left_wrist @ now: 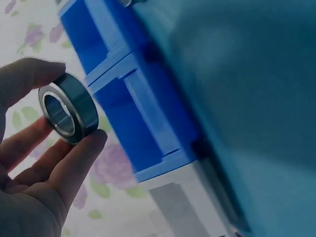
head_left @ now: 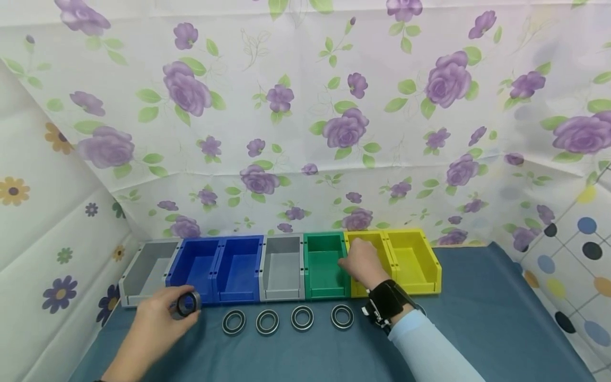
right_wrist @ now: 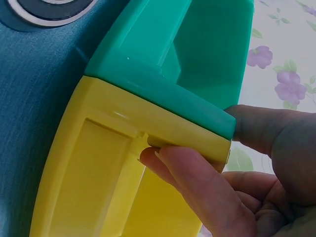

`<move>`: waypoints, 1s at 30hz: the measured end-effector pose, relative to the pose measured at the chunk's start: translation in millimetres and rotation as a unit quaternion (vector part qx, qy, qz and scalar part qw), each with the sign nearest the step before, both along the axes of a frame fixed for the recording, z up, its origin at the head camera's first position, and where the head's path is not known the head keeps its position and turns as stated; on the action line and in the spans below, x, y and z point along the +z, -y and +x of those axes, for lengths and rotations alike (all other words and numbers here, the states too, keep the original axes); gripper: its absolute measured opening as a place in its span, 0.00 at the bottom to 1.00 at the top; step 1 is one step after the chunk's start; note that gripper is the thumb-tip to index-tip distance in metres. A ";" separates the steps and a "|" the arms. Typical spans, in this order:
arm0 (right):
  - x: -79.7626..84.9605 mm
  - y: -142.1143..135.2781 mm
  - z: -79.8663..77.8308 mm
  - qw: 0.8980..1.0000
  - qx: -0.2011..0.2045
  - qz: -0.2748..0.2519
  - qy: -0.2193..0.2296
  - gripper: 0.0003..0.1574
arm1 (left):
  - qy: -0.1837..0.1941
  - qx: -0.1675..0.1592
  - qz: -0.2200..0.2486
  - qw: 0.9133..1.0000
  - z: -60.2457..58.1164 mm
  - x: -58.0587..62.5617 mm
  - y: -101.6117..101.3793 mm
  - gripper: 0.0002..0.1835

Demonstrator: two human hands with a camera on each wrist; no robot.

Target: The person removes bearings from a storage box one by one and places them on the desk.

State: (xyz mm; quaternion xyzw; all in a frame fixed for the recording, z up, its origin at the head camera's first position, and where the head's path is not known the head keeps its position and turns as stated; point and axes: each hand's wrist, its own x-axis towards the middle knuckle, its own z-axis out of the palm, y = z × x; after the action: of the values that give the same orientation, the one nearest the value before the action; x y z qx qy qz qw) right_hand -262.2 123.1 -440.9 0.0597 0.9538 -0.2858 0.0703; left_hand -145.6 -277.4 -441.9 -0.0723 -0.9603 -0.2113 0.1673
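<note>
Between the thumb and fingers of my left hand (head_left: pixel 155 323) a ball bearing (left_wrist: pixel 84 108) is held up on its edge, its open centre showing. In the head view it overlaps the front of the left blue bin (head_left: pixel 193 289). My right hand (head_left: pixel 365 262) pinches the adjoining side walls of the green bin (right_wrist: pixel 163 98) and the left yellow bin (right_wrist: pixel 74 173). As the right wrist view shows, the thumb lies on the green side and the fingertips reach inside the yellow bin. A black strap with a device (head_left: pixel 387 302) is round the right wrist.
The bins stand side by side along the back of the blue cloth (head_left: pixel 477 318), with grey bins (head_left: pixel 284 293) among them. Several bearings (head_left: pixel 302 328) lie flat in a row before them, one partly hidden by the right wrist. Flowered sheeting (head_left: pixel 305 132) rises behind.
</note>
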 end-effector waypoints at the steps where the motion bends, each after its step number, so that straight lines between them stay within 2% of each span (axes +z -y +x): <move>1: 0.0 -0.1 -0.1 1.000 0.000 0.000 -0.001 0.15 | 0.016 -0.002 -0.005 1.000 0.6 -3.1 -0.7 0.27; 5: -0.5 -0.3 0.3 1.000 0.002 -0.003 -0.001 0.15 | 0.075 -0.007 -0.028 0.997 0.7 -15.8 -1.8 0.27; 9: -0.8 -1.0 2.0 1.000 0.000 -0.005 -0.001 0.15 | 0.116 -0.020 -0.045 0.992 -1.7 -25.2 -3.1 0.27; 17: -0.9 -2.2 5.5 1.000 -0.001 0.001 -0.010 0.16 | 0.189 -0.039 -0.090 0.977 -7.3 -32.2 -10.4 0.27; 21: -1.8 -2.2 5.4 1.000 -0.004 0.003 -0.015 0.17 | 0.229 -0.042 -0.088 0.969 -10.1 -37.0 -12.4 0.25; 26: -5.1 -3.6 3.2 1.000 -0.004 -0.003 -0.010 0.17 | 0.255 -0.050 -0.094 0.961 -11.8 -40.7 -15.2 0.23; 30: -9.2 -7.0 -1.0 1.000 -0.005 -0.006 0.001 0.17 | 0.250 -0.045 -0.095 0.962 -10.1 -32.8 -21.7 0.21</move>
State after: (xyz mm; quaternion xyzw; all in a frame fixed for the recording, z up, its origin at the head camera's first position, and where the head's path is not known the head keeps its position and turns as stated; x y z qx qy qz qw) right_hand -263.2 130.1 -450.0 0.0647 0.9519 -0.2914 0.0697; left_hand -155.7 -255.7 -474.7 -0.0759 -0.9829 -0.1378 -0.0956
